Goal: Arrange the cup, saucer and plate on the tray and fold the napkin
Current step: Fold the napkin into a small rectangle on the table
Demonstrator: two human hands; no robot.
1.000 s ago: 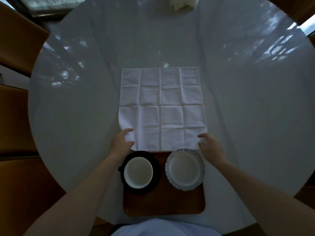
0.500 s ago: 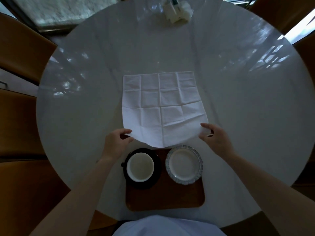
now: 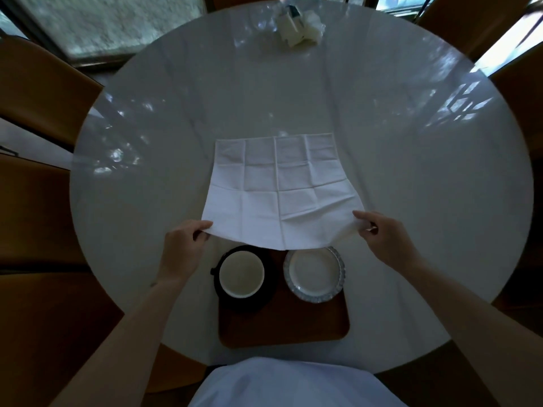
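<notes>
On round white table (image 3: 411, 201): left hand (image 3: 182, 254) and right hand (image 3: 385, 239) each pinch near corner of creased white cloth napkin (image 3: 276, 195), near edge lifted above wooden tray (image 3: 285, 324). Risk: sagging edge brushes white cup (image 3: 241, 274); uneven pull skews fold.

Left hand (image 3: 183, 250) and right hand (image 3: 385, 236) pinched closed, forearms extended forward

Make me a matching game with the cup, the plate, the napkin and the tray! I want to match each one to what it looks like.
Things:
1. cup
2. plate
3. napkin
4. tray

Looks:
A. brown wood, holding the dishes
B. white cloth with square creases, near edge lifted by both hands
C. pale with a patterned scalloped rim
D. white inside, sitting on a black saucer

Pairs: 1-D, 2-C, 3-B, 4-A
</notes>
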